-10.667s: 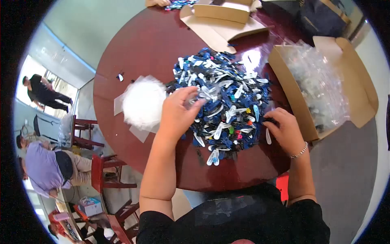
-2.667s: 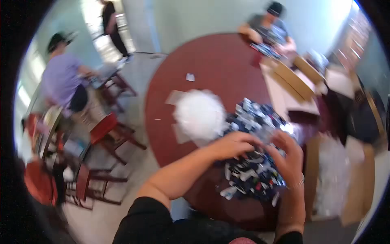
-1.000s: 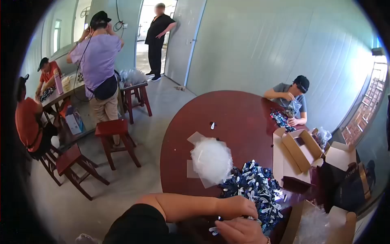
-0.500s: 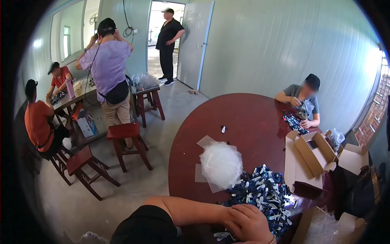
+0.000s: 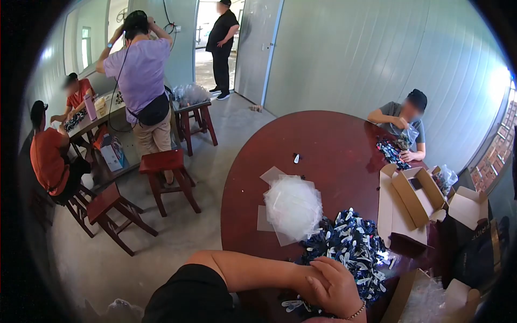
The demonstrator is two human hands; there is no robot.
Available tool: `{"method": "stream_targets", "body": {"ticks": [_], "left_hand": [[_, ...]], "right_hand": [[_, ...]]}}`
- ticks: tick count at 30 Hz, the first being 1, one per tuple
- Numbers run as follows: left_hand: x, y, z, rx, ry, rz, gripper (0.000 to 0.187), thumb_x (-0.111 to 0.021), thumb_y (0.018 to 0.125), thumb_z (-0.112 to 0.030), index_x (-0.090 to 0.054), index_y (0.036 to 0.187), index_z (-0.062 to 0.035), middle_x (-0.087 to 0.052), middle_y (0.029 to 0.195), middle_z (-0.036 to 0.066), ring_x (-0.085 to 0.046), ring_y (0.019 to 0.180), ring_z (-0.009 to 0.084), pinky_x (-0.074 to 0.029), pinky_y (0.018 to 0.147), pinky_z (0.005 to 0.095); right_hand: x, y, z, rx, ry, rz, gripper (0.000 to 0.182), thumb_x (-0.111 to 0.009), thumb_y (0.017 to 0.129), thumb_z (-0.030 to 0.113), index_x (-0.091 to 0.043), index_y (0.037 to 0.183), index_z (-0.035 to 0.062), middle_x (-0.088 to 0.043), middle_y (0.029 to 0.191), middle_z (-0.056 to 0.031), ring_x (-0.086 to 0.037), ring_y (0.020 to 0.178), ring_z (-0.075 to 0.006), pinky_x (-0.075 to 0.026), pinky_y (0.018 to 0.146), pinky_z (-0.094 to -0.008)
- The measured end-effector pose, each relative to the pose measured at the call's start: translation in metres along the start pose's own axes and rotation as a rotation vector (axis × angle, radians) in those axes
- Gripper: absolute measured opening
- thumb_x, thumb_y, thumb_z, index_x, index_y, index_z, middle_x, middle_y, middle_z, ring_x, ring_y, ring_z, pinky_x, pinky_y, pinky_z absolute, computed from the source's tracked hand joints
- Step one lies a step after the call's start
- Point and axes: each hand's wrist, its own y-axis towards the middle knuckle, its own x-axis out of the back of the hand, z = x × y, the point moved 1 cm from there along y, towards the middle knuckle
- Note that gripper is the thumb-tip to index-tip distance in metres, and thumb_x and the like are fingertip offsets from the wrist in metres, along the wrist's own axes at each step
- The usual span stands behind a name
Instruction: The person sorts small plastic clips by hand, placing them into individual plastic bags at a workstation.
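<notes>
My right hand point(image 5: 336, 290), with a beaded bracelet at its wrist, lies across the end of my left forearm point(image 5: 258, 271). Its fingers curl over the left wrist. My left hand is hidden beneath it, so its fingers do not show. Just beyond both hands, a heap of small dark blue and black pieces with pale, teardrop-shaped metal parts, seemingly hair clips point(image 5: 347, 247), covers the table. Left of the heap sits a pile of clear plastic bags point(image 5: 293, 207). One single clip point(image 5: 296, 159) lies farther out on the dark red table point(image 5: 258, 161).
Open cardboard boxes point(image 5: 417, 196) stand at the right, and another box point(image 5: 404, 301) holds clear bags. Across the table a seated person point(image 5: 401, 126) handles a bag beside more clips. Wooden stools point(image 5: 161, 161) and other people are at the left, with someone by the doorway.
The camera has tilted slightly, so the room sits a little higher in view. My hands remain crossed, the right one shifted slightly. The standing person in purple has raised their arms higher at the head.
</notes>
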Motion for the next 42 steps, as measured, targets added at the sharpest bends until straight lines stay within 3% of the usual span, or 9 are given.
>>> {"method": "stream_targets", "body": {"ticks": [13,16,18,25,27,28,33,34,42], "left_hand": [[-0.016,-0.011,0.027,-0.049,-0.006,-0.083,0.015,-0.064,0.078,-0.009,-0.068,0.092,-0.0043,-0.068,0.093,0.013,-0.066,0.091,0.0291,-0.052,0.08,0.0378],[-0.017,-0.013,0.028,-0.072,0.016,-0.056,0.022,-0.055,0.086,-0.015,-0.065,0.104,-0.0066,-0.064,0.108,0.013,-0.061,0.104,0.029,-0.049,0.087,0.041],[-0.018,-0.012,0.026,-0.113,0.004,-0.186,0.017,-0.058,0.078,-0.005,-0.067,0.093,-0.0051,-0.067,0.096,0.013,-0.065,0.094,0.0275,-0.052,0.081,0.0363],[-0.056,-0.018,0.065,-0.113,0.08,-0.037,0.021,-0.057,0.077,-0.005,-0.066,0.096,-0.005,-0.066,0.101,0.012,-0.064,0.099,0.0267,-0.052,0.083,0.0358],[-0.068,-0.001,0.028,0.215,1.361,0.706,0.02,-0.057,0.077,-0.004,-0.066,0.095,-0.005,-0.066,0.101,0.012,-0.063,0.098,0.0273,-0.051,0.084,0.0358],[-0.066,-0.004,0.034,0.215,1.359,0.711,0.02,-0.057,0.077,-0.004,-0.066,0.095,-0.005,-0.066,0.101,0.012,-0.063,0.098,0.0273,-0.051,0.084,0.0358],[-0.058,-0.035,0.089,-0.168,0.077,-0.026,0.02,-0.06,0.078,-0.005,-0.066,0.096,-0.0056,-0.066,0.102,0.012,-0.063,0.1,0.0276,-0.05,0.087,0.0355],[-0.024,-0.019,0.034,-0.079,-0.063,-0.157,0.02,-0.061,0.078,-0.007,-0.066,0.097,-0.0059,-0.065,0.104,0.012,-0.062,0.102,0.0266,-0.05,0.088,0.0359],[-0.008,-0.004,0.017,-0.008,-0.184,0.005,0.017,-0.064,0.078,-0.016,-0.068,0.091,-0.0062,-0.066,0.095,0.013,-0.064,0.092,0.0282,-0.051,0.081,0.0383]], "right_hand": [[-0.007,0.0,-0.006,0.041,-0.042,-0.09,0.027,-0.07,0.079,0.015,-0.068,0.102,-0.0001,-0.066,0.104,-0.0199,-0.065,0.094,-0.0349,-0.053,0.084,-0.0396],[-0.007,0.0,-0.005,0.03,-0.04,-0.093,0.027,-0.07,0.079,0.014,-0.068,0.101,0.0001,-0.066,0.103,-0.0194,-0.065,0.093,-0.0345,-0.053,0.084,-0.0397],[-0.008,0.0,-0.005,0.029,-0.042,-0.098,0.027,-0.071,0.078,0.014,-0.068,0.101,0.0002,-0.066,0.104,-0.0192,-0.065,0.093,-0.0344,-0.053,0.084,-0.0397],[-0.01,-0.001,-0.007,0.059,-0.065,-0.121,0.027,-0.072,0.077,0.014,-0.067,0.1,0.0008,-0.066,0.103,-0.0181,-0.065,0.092,-0.0337,-0.053,0.082,-0.0397],[-0.009,0.001,-0.006,0.065,-0.062,-0.122,0.027,-0.072,0.076,0.014,-0.067,0.1,0.0009,-0.066,0.102,-0.018,-0.065,0.092,-0.0337,-0.053,0.082,-0.0397],[-0.009,0.0,-0.005,0.062,-0.065,-0.114,0.027,-0.072,0.076,0.014,-0.067,0.099,0.0009,-0.066,0.102,-0.0179,-0.065,0.091,-0.0337,-0.053,0.081,-0.0398],[-0.009,0.0,-0.005,0.046,-0.062,-0.13,0.027,-0.072,0.076,0.013,-0.067,0.099,0.0007,-0.066,0.103,-0.0178,-0.064,0.092,-0.0343,-0.053,0.082,-0.04],[-0.007,0.001,-0.004,0.054,-0.068,-0.115,0.027,-0.072,0.076,0.012,-0.067,0.1,0.0002,-0.065,0.103,-0.0187,-0.064,0.092,-0.035,-0.053,0.083,-0.0399],[-0.009,0.003,-0.011,0.085,-0.012,-0.151,0.027,-0.072,0.076,0.014,-0.065,0.098,-0.0009,-0.064,0.099,-0.0178,-0.064,0.087,-0.0338,-0.054,0.079,-0.0392]]}}
